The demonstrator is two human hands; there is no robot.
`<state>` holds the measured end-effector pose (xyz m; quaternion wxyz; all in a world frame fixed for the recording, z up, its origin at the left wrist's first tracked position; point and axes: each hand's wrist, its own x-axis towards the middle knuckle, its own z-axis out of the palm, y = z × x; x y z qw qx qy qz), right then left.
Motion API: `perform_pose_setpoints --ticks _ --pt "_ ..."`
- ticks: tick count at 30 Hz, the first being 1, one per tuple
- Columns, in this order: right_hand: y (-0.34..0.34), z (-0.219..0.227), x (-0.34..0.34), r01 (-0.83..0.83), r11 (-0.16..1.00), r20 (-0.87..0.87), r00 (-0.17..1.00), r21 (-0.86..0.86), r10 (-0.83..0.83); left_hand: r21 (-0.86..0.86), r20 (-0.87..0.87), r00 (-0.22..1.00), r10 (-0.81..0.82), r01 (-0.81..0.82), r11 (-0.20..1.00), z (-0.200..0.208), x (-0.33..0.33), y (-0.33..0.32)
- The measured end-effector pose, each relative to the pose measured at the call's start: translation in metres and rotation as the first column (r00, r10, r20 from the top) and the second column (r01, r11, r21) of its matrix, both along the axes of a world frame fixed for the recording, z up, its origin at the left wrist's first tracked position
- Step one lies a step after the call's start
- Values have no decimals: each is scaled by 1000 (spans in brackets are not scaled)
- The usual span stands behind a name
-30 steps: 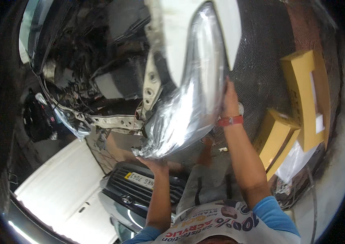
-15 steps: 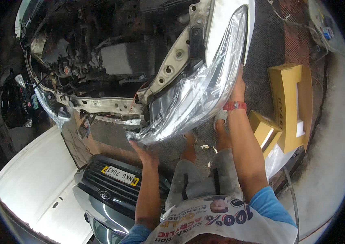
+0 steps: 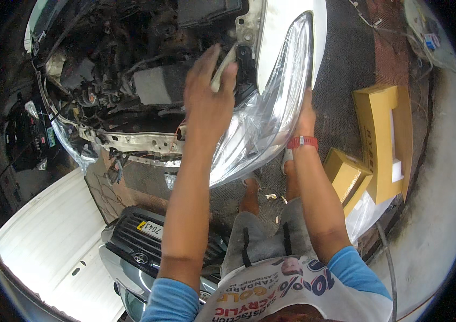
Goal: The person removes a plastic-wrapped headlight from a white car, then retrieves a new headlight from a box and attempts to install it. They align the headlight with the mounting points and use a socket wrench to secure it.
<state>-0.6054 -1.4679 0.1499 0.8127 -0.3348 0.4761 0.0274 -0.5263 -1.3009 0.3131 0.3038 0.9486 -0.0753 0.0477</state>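
Observation:
A headlight wrapped in clear plastic film sits at the front corner of a white car, against the fender. My right hand, with a red watch on the wrist, holds the headlight's outer edge; some of its fingers are hidden behind it. Over the inner side of the headlight, my left hand reaches above the metal front frame, fingers spread and slightly blurred. It seems to hold nothing. Its palm and forearm cover part of the frame and the headlight's inner end. The engine bay lies uncovered beyond it.
Cardboard boxes, one tall and one small, stand to my right beside clear plastic wrap. At lower left are a large white body panel and a grey car's front. A hose runs along the right.
My left hand has let go of the headlight's lower inner end and moved up and forward over the frame. My right hand stays on the outer edge. The view has shifted slightly.

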Motion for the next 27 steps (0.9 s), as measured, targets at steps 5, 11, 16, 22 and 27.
perform_pose_setpoints --ticks 5,11,16,22,27 --pt "-4 -2 -1 0 1000 -17 1000 -9 0 -287 -290 957 -15 -72 955 -22 28 -17" --pt "-7 -19 -6 60 996 14 998 69 -61 -400 -327 945 -30 -110 910 -27 30 -19" --pt "-7 -16 -5 47 998 -43 998 46 -45 -399 -392 920 13 -183 899 -23 28 -20" --pt "-10 -14 2 -51 999 -108 993 -15 49 -349 -508 861 11 -218 911 -14 41 -18" --pt "-5 -6 0 -52 998 -133 990 -35 47 -340 -567 822 -47 -182 923 -17 54 -5"
